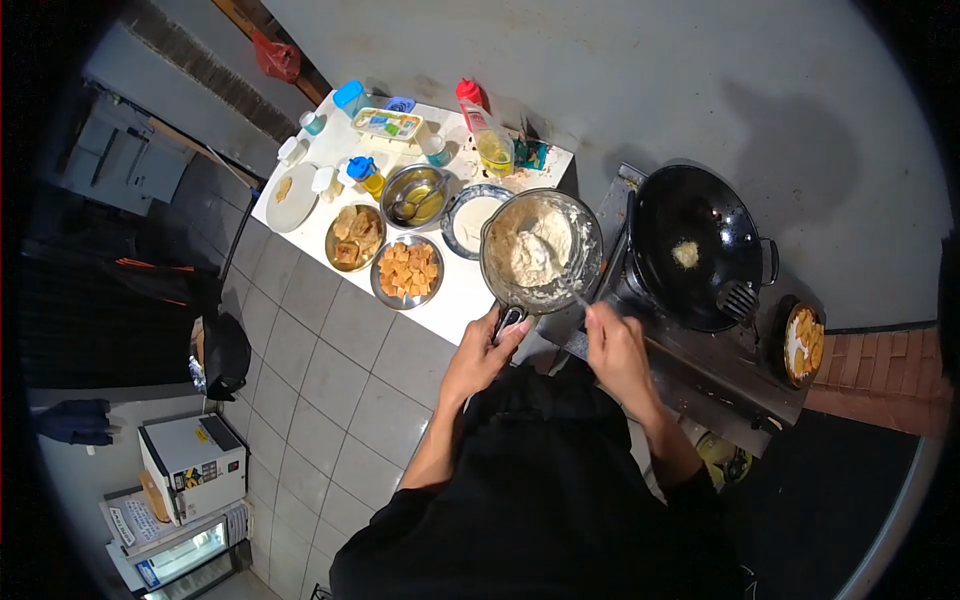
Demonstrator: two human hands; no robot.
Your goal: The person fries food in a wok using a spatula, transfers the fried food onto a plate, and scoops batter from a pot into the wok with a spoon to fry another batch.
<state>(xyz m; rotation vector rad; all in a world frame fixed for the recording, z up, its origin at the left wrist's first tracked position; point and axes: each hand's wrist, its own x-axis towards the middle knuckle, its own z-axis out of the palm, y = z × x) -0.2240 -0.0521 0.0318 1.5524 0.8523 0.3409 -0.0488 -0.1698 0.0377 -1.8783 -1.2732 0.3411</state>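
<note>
My left hand (478, 360) is closed round the handle of a see-through mixing bowl (490, 262), which tilts over the table's right edge. Thick, pale batter (536, 256) lies in the bowl and smears its inner wall. My right hand (616, 348) grips a thin metal utensil (577, 293) that reaches over the rim into the batter. Its far end is covered by batter, and the hand is slightly blurred. Just left of the bowl stands a dark-rimmed plate (450, 222) of white powder or liquid; I cannot tell which.
A black wok (690, 205) with a slotted turner (738, 300) sits on the stove to the right, beside a basket of fried pieces (804, 342). On the white table (455, 322) are orange cubes (408, 270), brown pieces (356, 238), a metal bowl (393, 187) and bottles.
</note>
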